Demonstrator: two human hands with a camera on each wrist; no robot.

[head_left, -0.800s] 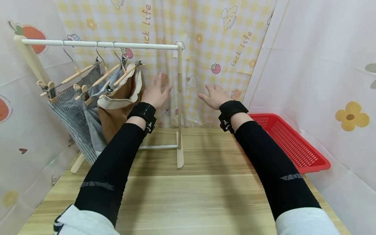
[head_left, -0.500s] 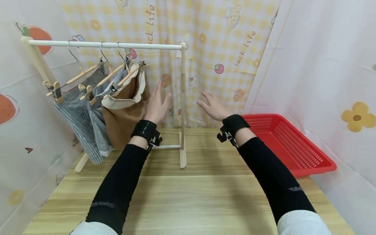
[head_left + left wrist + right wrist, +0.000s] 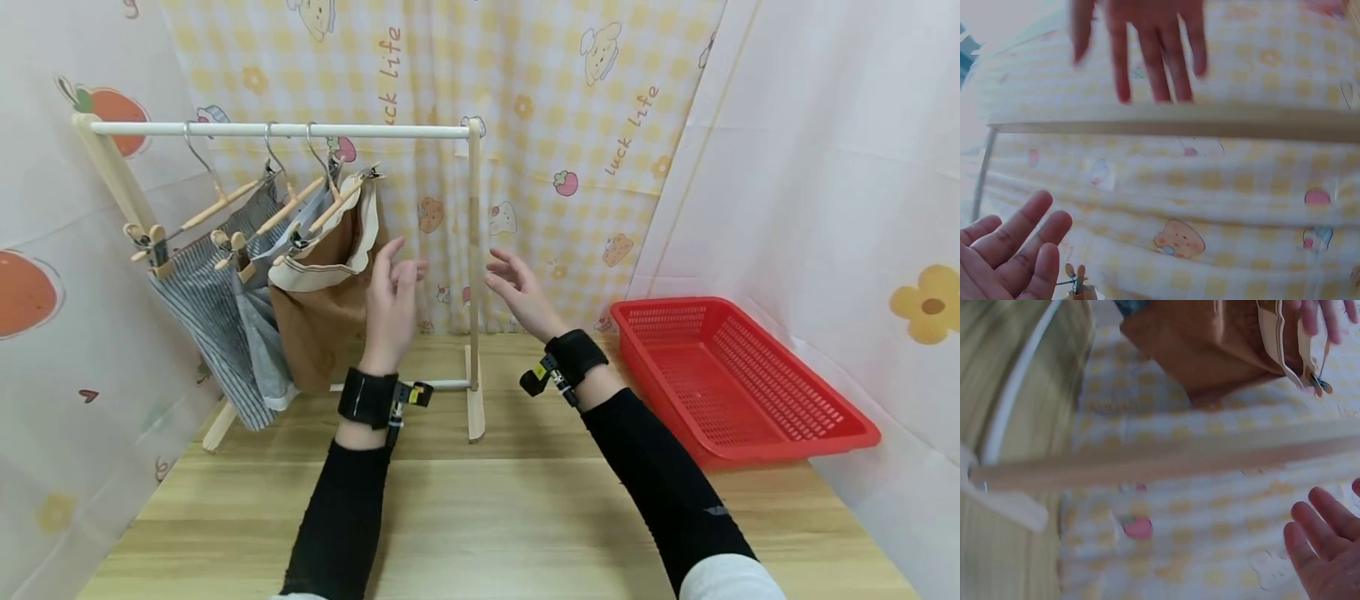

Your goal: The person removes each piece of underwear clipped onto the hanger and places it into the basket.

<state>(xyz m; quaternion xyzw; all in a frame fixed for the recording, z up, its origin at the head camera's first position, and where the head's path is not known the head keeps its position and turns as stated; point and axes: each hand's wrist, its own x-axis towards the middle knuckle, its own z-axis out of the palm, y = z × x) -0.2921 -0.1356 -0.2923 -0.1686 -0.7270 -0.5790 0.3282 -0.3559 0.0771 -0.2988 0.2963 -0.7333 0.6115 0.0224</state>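
While both arms reach forward over the wooden bench (image 3: 495, 500), neither hand holds anything. Left hand (image 3: 392, 292): raised, fingers loosely spread and slightly bent, empty; it hovers just beside the brown garment (image 3: 322, 308), whether touching its edge cannot be told. Right hand (image 3: 519, 287): raised, fingers spread and relaxed, palm turned toward the left hand, empty, near the rack's right upright post (image 3: 474, 275) and apart from it. Left wrist view: left hand fingers (image 3: 1013, 250) straight and spread at the lower left, the right hand (image 3: 1147, 44) spread at the top edge, the wooden post (image 3: 1210, 122) lying between them. Right wrist view: right hand fingers (image 3: 1322, 531) straight at the lower right, the post (image 3: 1166, 459) across the frame, the brown garment (image 3: 1210, 344) beyond it. Clothes rack (image 3: 285, 130): white bar on pale wooden uprights, standing at the back left of the bench. Three wooden clip hangers hang at its left end, carrying a striped grey garment (image 3: 202, 308), a grey garment (image 3: 258, 333) and the brown garment with cream waistband, the rightmost. Red plastic basket (image 3: 742, 383): on the bench at right, well apart from both hands. Printed curtains (image 3: 585, 125) surround the bench.
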